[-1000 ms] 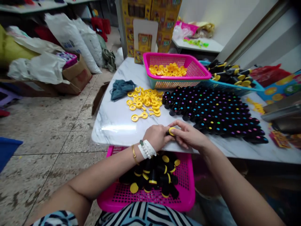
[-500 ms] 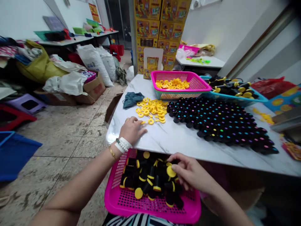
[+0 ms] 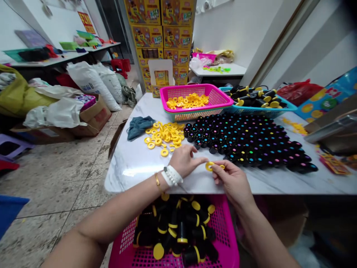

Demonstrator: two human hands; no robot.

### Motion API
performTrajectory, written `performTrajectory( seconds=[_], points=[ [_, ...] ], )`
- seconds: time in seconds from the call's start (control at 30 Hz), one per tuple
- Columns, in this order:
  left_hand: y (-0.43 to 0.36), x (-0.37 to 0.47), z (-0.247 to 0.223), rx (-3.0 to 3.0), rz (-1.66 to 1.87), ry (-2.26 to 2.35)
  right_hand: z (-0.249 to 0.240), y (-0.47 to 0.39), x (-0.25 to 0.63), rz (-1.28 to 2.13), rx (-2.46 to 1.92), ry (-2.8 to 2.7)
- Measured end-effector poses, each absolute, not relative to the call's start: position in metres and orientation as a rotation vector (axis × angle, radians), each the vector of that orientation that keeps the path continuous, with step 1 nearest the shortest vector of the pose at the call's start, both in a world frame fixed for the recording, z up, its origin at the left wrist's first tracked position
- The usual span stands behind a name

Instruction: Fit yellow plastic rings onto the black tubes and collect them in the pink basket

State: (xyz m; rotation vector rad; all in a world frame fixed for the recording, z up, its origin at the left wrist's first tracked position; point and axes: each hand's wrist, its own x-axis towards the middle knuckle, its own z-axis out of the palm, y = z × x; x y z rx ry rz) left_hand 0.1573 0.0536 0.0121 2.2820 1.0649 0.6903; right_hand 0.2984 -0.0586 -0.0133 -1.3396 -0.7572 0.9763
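Pinching a yellow ring piece (image 3: pixel 209 166) between thumb and fingers, the right hand (image 3: pixel 233 181) is seen above the front edge of the marbled table (image 3: pixel 118 169). The left hand (image 3: pixel 182 160) is placed just beside it, its thumb extended toward the piece and its other fingers bent; whether anything is gripped there cannot be told. Open tabletop is found left of the left hand, bounded by the rounded corner, and as a narrow strip between both hands and the front edge. To the right, room is limited by rows of black cylinders (image 3: pixel 251 141); beyond the left hand, by loose yellow rings (image 3: pixel 164 136). Below the edge, yellow-capped cylinders (image 3: pixel 182 232) are contained in a pink basket (image 3: pixel 233 245). Cartoon figures and large characters are printed on the stacked yellow boxes (image 3: pixel 175 37); blue print on a white sack (image 3: pixel 90 83) is too small to be read.
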Motion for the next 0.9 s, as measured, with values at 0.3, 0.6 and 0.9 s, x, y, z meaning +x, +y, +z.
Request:
performTrajectory(
  seconds=[0.3,0.6,0.9],
  points=[
    [0.091,0.186,-0.004,2.403,0.703,1.343,-0.014,-0.057,0.301,1.012,-1.418,-0.796],
    [0.048,0.149,0.002,2.362,0.77,1.081,-0.005,-0.038,0.31,1.092,-1.247,-0.696],
    [0.047,0.144,-0.009,2.093,0.679,0.877,-0.006,-0.018,0.3,1.137,-1.369,-0.77]
  ],
)
